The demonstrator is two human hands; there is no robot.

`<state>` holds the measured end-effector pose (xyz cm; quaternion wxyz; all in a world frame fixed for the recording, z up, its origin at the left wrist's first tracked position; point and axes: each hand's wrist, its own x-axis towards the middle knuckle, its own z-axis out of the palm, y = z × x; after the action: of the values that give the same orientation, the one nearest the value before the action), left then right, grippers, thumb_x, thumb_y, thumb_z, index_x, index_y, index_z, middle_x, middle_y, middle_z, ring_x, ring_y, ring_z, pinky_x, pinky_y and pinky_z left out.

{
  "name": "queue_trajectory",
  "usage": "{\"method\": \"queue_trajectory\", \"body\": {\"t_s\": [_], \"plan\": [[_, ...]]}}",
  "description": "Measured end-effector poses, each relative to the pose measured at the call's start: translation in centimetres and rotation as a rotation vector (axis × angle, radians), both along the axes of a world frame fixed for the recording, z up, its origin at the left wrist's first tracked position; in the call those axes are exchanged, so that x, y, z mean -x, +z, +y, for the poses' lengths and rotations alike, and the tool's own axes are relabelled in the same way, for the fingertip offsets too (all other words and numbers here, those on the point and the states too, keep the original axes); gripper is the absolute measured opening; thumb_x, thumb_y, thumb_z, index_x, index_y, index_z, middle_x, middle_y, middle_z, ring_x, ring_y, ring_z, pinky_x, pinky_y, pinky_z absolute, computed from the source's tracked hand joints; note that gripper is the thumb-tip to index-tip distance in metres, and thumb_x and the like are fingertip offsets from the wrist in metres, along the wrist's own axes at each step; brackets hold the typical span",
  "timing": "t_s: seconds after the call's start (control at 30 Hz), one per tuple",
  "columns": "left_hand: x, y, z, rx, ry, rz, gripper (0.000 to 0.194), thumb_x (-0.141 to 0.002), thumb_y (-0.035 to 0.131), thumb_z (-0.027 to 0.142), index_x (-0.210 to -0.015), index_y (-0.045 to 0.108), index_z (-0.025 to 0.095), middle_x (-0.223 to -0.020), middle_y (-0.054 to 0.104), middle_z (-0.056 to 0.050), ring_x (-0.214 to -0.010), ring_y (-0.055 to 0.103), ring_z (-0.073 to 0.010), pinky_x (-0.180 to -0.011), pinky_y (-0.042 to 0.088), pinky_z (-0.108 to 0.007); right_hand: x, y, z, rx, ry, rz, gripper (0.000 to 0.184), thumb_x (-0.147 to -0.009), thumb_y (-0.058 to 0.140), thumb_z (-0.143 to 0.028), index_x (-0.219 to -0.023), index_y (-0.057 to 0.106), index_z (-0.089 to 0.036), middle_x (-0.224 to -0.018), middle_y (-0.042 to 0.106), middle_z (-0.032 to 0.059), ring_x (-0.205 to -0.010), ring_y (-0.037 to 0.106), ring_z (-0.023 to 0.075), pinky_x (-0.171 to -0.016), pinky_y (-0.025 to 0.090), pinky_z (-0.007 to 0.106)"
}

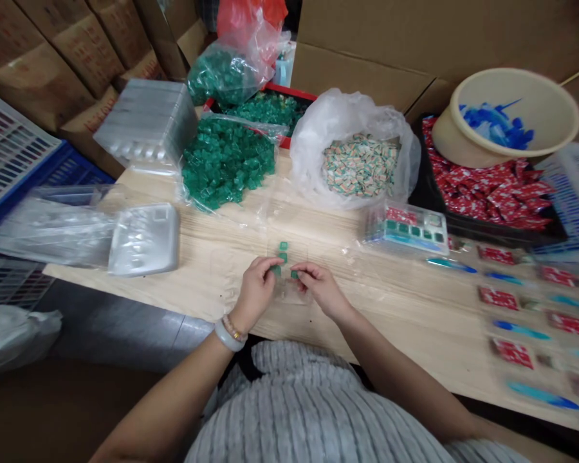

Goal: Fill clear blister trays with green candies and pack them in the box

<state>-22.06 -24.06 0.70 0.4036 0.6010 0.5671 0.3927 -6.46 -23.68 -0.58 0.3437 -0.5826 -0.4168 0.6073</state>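
the left hand (257, 292) and the right hand (322, 289) came together low on a pale wood-grain surface (395, 308), their fingertips nearly touching. both were closed in a tight pinch, thumb against fingers. the left seemed to grasp a small green cube (276, 271) and the right another green cube (294, 274), though the fingers hid most of each. two more glossy cubes (283, 246) sat in a short line at 12 o'clock from the hands, running away from the body and closer to the left hand than the right. beneath them lay a thin clear moulded tray (289, 290), barely visible against the wood. at 11 o'clock, a crinkled clear bag (207, 193) held a heap of matching green cubes. at 2 o'clock sat a filled tray of green and red pieces (405, 228), with a white bag of striped packets (359, 164) slumped behind it. stacked clear trays (145, 122) stood at 10 o'clock.
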Motion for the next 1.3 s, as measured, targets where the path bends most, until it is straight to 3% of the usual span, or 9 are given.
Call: {"method": "queue_trajectory", "body": {"t_s": [0.23, 0.43, 0.6, 0.77, 0.87, 0.97, 1.1, 1.3], "plan": [[-0.9, -0.7, 0.5, -0.13, -0.094, 0.079, 0.022, -0.075, 0.05, 0.01, -0.092, 0.062, 0.016, -0.097, 0.055, -0.008, -0.093, 0.053, -0.015, -0.079, 0.047, -0.028, 0.1, -0.7, 0.0, 0.0, -0.125, 0.137, 0.017, -0.056, 0.055, -0.021, -0.072, 0.055, -0.017, -0.061, 0.055, -0.0039, -0.051, 0.051, 0.0087, -0.053, 0.041, 0.024], [-0.9, -2.0, 0.0, -0.274, -0.093, 0.263, 0.024, -0.078, 0.05, 0.018, -0.101, 0.06, 0.018, -0.094, 0.057, -0.007, -0.092, 0.051, -0.0163, -0.083, 0.044, -0.032, 0.3, -1.4, -0.5, -0.099, -0.134, 0.087, 0.015, -0.058, 0.053, -0.023, -0.072, 0.052, -0.018, -0.061, 0.053, -0.0038, -0.054, 0.05, 0.0096, -0.055, 0.041, 0.024], [-0.8, -1.8, 0.6, -0.168, -0.17, 0.359, 0.023, -0.077, 0.051, 0.016, -0.098, 0.06, 0.016, -0.091, 0.056, -0.006, -0.086, 0.053, -0.0155, -0.079, 0.045, -0.03, 0.2, -2.2, -0.9, -0.239, -0.072, -0.097, 0.014, -0.062, 0.052, -0.021, -0.075, 0.051, -0.018, -0.063, 0.05, -0.0033, -0.056, 0.046, 0.0094, -0.052, 0.038, 0.022], [-0.4, -0.4, 1.9, -0.133, -0.412, 0.559, 0.019, -0.076, 0.05, 0.012, -0.09, 0.062, 0.014, -0.088, 0.056, -0.007, -0.085, 0.052, -0.0181, -0.079, 0.044, -0.031, 0.0, -2.4, -1.5, -0.353, -0.009, -0.185, 0.011, -0.065, 0.049, -0.017, -0.075, 0.048, -0.018, -0.068, 0.051, -0.0012, -0.061, 0.049, 0.0108, -0.058, 0.042, 0.024], [0.1, 0.2, 2.2, -0.133, -0.522, 0.529, 0.023, -0.076, 0.047, 0.011, -0.093, 0.061, 0.016, -0.091, 0.056, -0.007, -0.087, 0.052, -0.0174, -0.08, 0.043, -0.029, 0.1, -2.1, -2.0, -0.475, 0.039, -0.239, 0.014, -0.064, 0.045, -0.012, -0.075, 0.049, -0.018, -0.076, 0.051, 0.0016, -0.07, 0.052, 0.0126, -0.063, 0.045, 0.026], [0.2, 0.2, 2.2, -0.144, -0.486, 0.477, 0.025, -0.077, 0.045, 0.012, -0.097, 0.06, 0.017, -0.095, 0.055, -0.006, -0.09, 0.052, -0.0166, -0.082, 0.041, -0.029, 0.4, -1.9, -2.3, -0.608, 0.105, -0.292, 0.017, -0.066, 0.044, -0.008, -0.078, 0.049, -0.019, -0.081, 0.051, 0.0034, -0.076, 0.052, 0.014, -0.067, 0.047, 0.028], [0.1, -0.3, 2.3, -0.153, -0.496, 0.444, 0.023, -0.079, 0.041, 0.011, -0.084, 0.063, 0.016, -0.09, 0.055, -0.006, -0.086, 0.052, -0.0151, -0.079, 0.042, -0.027, 0.8, -2.0, -2.3, -0.781, 0.276, -0.44, 0.017, -0.073, 0.042, -0.008, -0.083, 0.052, -0.019, -0.089, 0.053, 0.0063, -0.088, 0.051, 0.0166, -0.078, 0.046, 0.033], [1.2, -0.7, 2.1, -0.156, -0.504, 0.336, 0.03, -0.078, 0.039, 0.008, -0.097, 0.06, 0.017, -0.098, 0.056, -0.006, -0.091, 0.052, -0.0147, -0.084, 0.041, -0.028, 0.9, -2.0, -1.9, -0.852, 0.4, -0.594, 0.019, -0.082, 0.041, -0.017, -0.093, 0.057, -0.019, -0.096, 0.054, 0.008, -0.094, 0.049, 0.0185, -0.083, 0.045, 0.036]]}}
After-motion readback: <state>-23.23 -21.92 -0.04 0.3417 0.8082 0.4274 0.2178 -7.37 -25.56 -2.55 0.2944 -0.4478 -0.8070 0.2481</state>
